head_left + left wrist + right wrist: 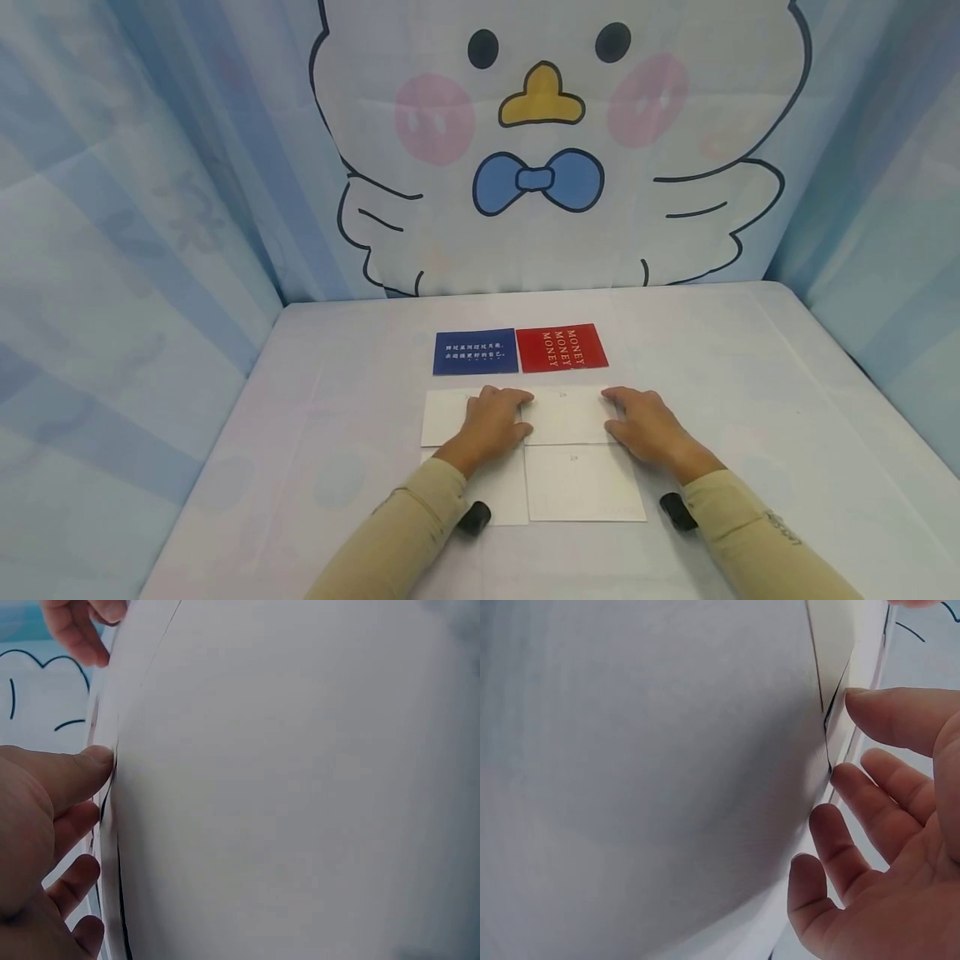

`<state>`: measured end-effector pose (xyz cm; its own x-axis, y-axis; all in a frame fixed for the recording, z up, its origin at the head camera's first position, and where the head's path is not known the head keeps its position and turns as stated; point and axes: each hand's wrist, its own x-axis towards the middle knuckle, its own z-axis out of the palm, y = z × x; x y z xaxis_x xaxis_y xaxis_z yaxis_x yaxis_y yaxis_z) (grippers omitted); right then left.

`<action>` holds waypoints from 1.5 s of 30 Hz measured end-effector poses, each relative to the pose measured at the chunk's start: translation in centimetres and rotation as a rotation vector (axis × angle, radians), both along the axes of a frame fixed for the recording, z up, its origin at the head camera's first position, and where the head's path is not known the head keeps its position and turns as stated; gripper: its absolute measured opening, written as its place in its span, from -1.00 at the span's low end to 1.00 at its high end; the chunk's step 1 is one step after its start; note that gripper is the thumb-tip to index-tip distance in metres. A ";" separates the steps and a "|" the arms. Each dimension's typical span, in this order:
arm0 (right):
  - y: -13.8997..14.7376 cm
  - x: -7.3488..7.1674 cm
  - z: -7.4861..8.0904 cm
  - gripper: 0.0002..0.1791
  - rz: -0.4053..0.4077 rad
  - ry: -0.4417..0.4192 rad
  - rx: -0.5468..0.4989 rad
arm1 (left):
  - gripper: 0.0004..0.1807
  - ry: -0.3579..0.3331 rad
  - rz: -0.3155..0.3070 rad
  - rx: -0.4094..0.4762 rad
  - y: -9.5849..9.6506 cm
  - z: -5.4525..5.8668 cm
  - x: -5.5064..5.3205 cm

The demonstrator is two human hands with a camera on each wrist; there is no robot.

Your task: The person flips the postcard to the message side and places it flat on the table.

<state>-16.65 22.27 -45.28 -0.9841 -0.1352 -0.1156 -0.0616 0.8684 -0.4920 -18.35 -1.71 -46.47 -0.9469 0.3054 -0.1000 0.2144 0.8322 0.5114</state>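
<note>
Four-part rows of white cards lie on the table; the upper right card (pixel 566 421) sits between both hands. My left hand (pixel 491 427) touches its left edge with thumb and forefinger, its wrist over the upper left card (pixel 442 417). At the opposite edge, my right hand (pixel 651 427) touches with its fingertips. The lower right card (pixel 585 485) is flat below, and the lower left card (pixel 507 492) is partly hidden by the left arm. In the left wrist view the thumb (pixel 79 774) meets a card edge; in the right wrist view the fingers (pixel 874 810) are spread and loosely bent.
Beyond the white cards lie a blue card (pixel 476 352) with white writing and a red card (pixel 562 347) reading MONEY. A pale cloth covers the table (pixel 337 375). Printed curtains (pixel 540 242) stand behind and at both sides. Black devices (pixel 474 518) sit under the wrists.
</note>
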 end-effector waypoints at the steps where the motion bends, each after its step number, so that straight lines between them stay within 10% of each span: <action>1: 0.0 0.0 0.0 -0.40 -0.002 -0.002 0.001 | -0.47 0.000 -0.001 0.000 0.0 0.0 0.0; 45: -0.6 -0.6 2.2 -0.43 0.044 0.016 0.017 | -0.43 0.061 -0.024 -0.043 -1.3 1.8 -0.5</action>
<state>-17.26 21.68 -43.10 -0.9789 -0.1766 -0.1028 -0.1074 0.8728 -0.4762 -18.88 -3.06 -44.70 -0.9441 0.3248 -0.0563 0.2641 0.8474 0.4607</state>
